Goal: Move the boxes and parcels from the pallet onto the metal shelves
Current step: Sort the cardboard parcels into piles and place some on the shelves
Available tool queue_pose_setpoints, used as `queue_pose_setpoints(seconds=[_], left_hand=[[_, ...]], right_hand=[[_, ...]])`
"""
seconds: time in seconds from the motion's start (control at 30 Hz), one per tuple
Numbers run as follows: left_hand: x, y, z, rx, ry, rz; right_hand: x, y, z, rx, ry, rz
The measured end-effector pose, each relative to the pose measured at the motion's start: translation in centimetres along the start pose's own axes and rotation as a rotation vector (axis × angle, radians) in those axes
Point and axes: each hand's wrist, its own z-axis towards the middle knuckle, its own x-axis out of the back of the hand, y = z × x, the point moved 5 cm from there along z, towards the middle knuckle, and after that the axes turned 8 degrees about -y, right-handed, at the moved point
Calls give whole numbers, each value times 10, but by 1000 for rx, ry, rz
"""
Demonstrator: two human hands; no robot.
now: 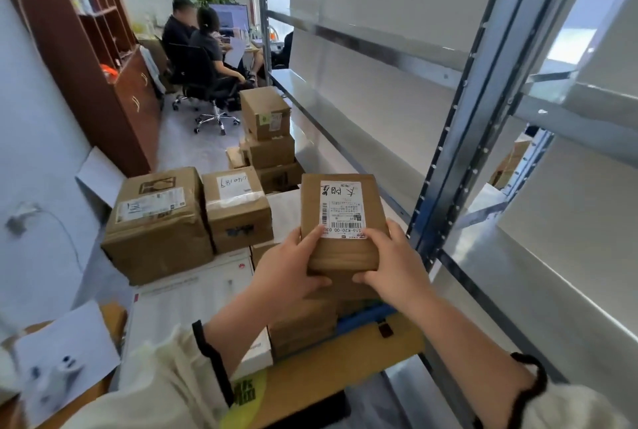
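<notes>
Left hand [290, 269]: grasps the box's near left corner, thumb on top beside the label [341, 209], fingers curled underneath.
Right hand [393, 263]: grasps the near right corner, thumb on the label's edge, fingers underneath.
Box [312, 207]: brown carton held between both hands, label up, above the pile.
Shelves [535, 276]: metal, just right of the right hand.
Pile: large carton [155, 228] and smaller carton [238, 218] side by side, left of and beyond the left hand.
Stack [269, 138]: cartons farther off, beyond both hands.
</notes>
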Motion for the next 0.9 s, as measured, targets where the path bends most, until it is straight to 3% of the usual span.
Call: queue_pose_setpoints(seconds=[0.43, 0.9], left_hand=[[33, -88, 147, 275, 116, 64], [-5, -138, 177, 423, 118, 22]], right_hand=[[-15, -20, 230, 266, -185, -18], [-71, -8, 290, 309, -325, 49]])
